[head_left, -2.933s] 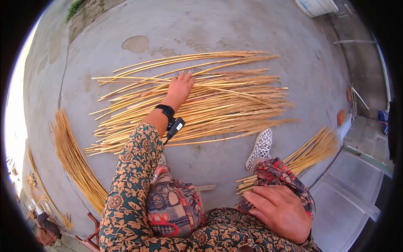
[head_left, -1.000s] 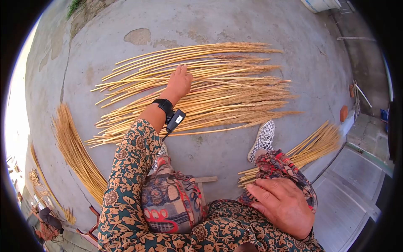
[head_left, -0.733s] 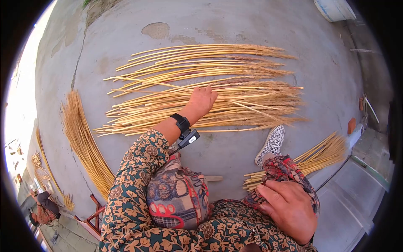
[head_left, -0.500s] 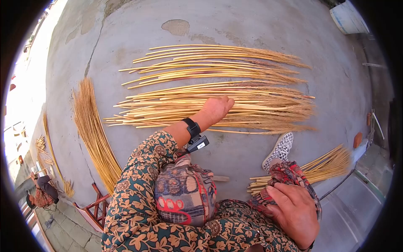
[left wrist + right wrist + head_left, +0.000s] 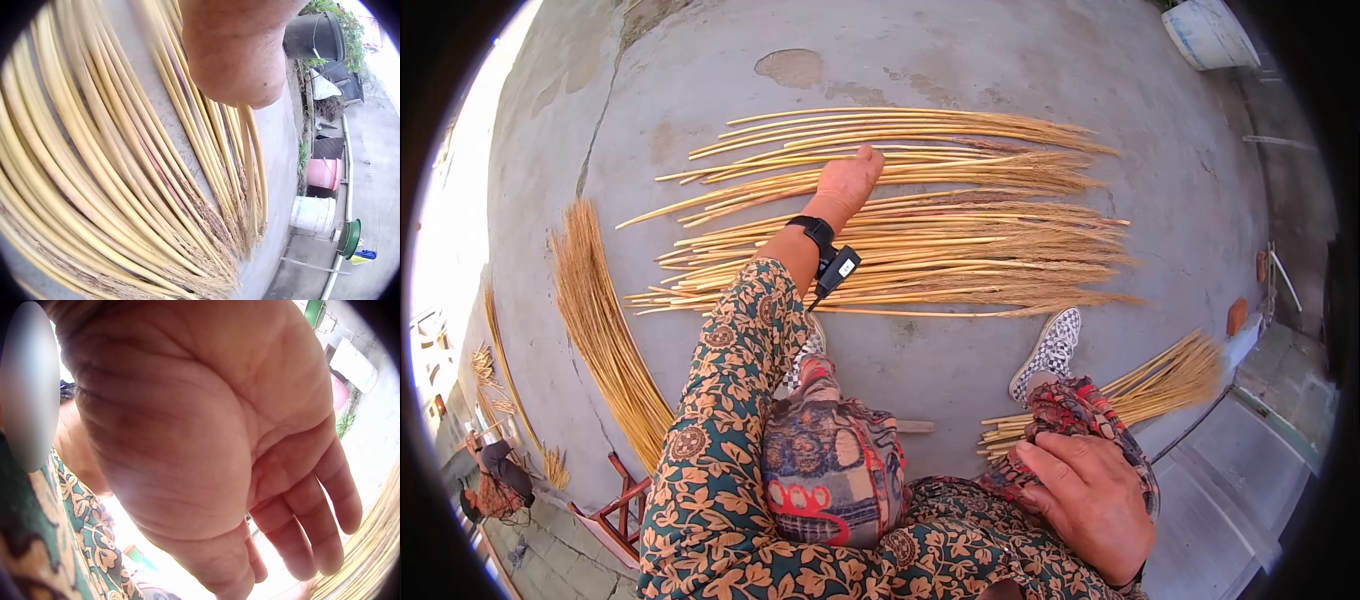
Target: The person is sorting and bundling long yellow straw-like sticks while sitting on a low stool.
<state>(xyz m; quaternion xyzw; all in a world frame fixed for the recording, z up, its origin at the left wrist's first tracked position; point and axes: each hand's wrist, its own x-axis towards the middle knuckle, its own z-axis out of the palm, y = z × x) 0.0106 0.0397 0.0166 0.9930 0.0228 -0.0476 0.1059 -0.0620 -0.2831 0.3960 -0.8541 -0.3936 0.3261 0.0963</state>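
Plumed stalks [image 5: 990, 165] lay partly spread, nearer heap [image 5: 900, 265] not yet; left hand [image 5: 849, 183] had fingers curled round some, right hand [image 5: 1092, 502] had them relaxed.

Left hand [image 5: 850, 183]: fingertips out of sight in head view; cut by top edge in left wrist view. Count of gripped stalks [image 5: 245, 150] uncertain. Left shoe [image 5: 808, 352] half behind sleeve [image 5: 725, 400] and left trouser leg [image 5: 832, 465]. Left bundle [image 5: 605, 320]: lower ends behind sleeve. Right bundle [image 5: 1172, 372]: middle behind right trouser leg [image 5: 1072, 412]. Bucket [image 5: 1212, 38] clipped by dark rim. Far person [image 5: 500, 482]: too small for detail. Right wrist view: blurred oval [image 5: 30, 387], contents unreadable; right hand [image 5: 200, 437] cut off at top.
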